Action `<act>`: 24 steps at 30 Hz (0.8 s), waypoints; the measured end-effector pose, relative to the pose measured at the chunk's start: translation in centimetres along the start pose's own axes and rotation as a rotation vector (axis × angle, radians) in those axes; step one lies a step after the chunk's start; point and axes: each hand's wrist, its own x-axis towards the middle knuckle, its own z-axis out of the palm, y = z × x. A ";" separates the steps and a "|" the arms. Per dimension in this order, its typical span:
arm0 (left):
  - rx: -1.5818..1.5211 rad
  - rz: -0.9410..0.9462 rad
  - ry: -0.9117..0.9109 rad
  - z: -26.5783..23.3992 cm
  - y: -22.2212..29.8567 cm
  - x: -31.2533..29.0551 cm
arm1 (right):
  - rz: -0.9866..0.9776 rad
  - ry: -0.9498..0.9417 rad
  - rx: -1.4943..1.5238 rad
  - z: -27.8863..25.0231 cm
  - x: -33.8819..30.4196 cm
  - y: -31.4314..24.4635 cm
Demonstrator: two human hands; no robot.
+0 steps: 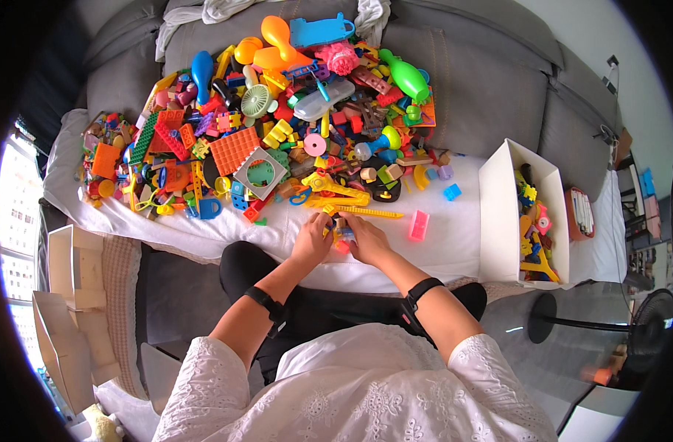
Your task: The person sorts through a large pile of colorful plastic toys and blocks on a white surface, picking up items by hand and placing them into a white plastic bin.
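My left hand (312,237) and my right hand (369,241) meet low over the white sheet, close in front of a big heap of toys (299,110). Both are closed, with fingertips around a small cluster of toy pieces (342,230) showing yellow, dark and bluish parts; the fingers partly cover it, so its exact kind cannot be told. A small reddish-pink piece (342,247) lies just below the fingertips. Beyond the hands are a yellow toy (335,193) and a yellow toothed strip (373,212). To the right stands a pink block (418,225).
A white box (498,221) with mixed toys inside stands at the right, beside a reddish-brown container (578,214) of white items. Grey sofa backs (476,88) rise behind the heap. Cardboard boxes (75,280) are at the left; a black fan (646,331) is at the lower right.
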 end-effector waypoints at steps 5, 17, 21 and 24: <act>0.173 -0.120 -0.127 -1.4 0.8 -0.2 | 0.174 -0.173 -0.173 1.3 2.2 -0.1; 0.308 -0.099 -0.378 1.2 -0.1 0.4 | 0.203 0.194 0.252 0.8 -1.3 3.9; 0.058 -0.157 -0.185 1.5 -0.1 2.4 | 0.458 0.008 0.807 -1.4 -2.0 5.1; -0.479 -0.555 -0.181 3.1 1.5 4.1 | 0.554 0.023 1.060 -3.8 -3.3 5.1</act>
